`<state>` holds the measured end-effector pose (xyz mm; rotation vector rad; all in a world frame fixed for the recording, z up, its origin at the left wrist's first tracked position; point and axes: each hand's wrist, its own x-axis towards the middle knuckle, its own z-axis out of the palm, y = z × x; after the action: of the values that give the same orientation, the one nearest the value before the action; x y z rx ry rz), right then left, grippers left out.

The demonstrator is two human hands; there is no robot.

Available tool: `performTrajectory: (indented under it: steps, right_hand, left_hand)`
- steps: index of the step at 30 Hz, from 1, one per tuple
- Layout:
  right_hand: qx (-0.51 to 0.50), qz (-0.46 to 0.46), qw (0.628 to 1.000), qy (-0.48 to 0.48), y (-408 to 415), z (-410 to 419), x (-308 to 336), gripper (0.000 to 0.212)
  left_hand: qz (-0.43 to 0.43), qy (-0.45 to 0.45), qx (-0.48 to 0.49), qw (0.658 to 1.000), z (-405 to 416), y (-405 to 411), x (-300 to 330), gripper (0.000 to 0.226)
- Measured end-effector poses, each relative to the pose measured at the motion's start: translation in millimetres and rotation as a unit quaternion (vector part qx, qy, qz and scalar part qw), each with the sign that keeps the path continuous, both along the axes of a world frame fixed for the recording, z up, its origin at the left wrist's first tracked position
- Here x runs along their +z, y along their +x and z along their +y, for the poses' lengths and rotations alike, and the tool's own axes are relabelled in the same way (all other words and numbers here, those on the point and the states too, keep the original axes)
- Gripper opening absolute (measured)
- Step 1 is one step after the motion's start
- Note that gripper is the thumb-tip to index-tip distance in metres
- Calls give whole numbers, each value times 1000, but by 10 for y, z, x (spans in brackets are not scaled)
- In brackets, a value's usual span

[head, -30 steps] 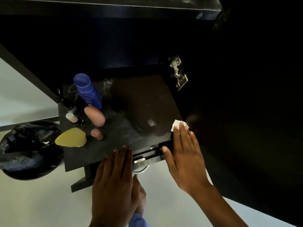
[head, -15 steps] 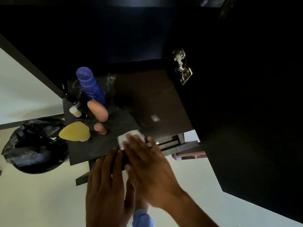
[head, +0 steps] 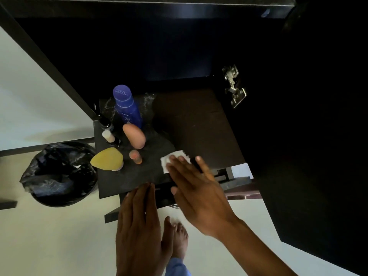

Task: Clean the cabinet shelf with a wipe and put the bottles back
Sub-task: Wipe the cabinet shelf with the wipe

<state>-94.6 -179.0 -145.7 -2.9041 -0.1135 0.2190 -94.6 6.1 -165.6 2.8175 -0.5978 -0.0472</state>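
Right now the white wipe (head: 172, 160) is being pressed flat onto the dark cabinet shelf (head: 199, 124) by the straight fingers of the right hand (head: 196, 193), near the front edge. Nothing is being clenched; the wipe is simply being pinned under the fingertips. The left hand (head: 139, 222) is being rested flat, fingers extended, against the front lip of the shelf, and nothing is being held in it.

Along the left side of the shelf the bottles are being left standing: the blue Nivea bottle (head: 127, 106), a peach bottle (head: 134, 135), a small orange-capped bottle (head: 135, 156), a yellow-capped container (head: 107, 159) and a small white-capped bottle (head: 109, 136).

Trouble is being risked here, by my reading: the small orange-capped bottle is standing near the wipe, and it could be clipped and toppled if the stroke is carried leftward. The wipe could also be dragged off the front edge.

Much is being swallowed by shadow. The cabinet's back and right interior are hardly being shown beyond a metal hinge (head: 233, 86). Most of the wipe is being hidden under the fingers, and a further dark bottle behind the white-capped one can barely be made out.
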Motion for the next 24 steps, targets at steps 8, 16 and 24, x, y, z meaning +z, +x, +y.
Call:
performTrajectory:
  steps: [8, 16, 24]
  right_hand:
    - [-57, -18, 998, 7, 1416, -284, -63, 60]
    - [3, -3, 1000, 6, 1837, -373, -46, 57]
    - [61, 23, 998, -6, 296, 45, -16, 59]
  left_hand:
    - [-14, 11, -2, 1000, 11, 6, -21, 82]
    - [-24, 21, -7, 999, 13, 42, -52, 98]
    - [-24, -12, -16, 999, 76, 27, -137, 81]
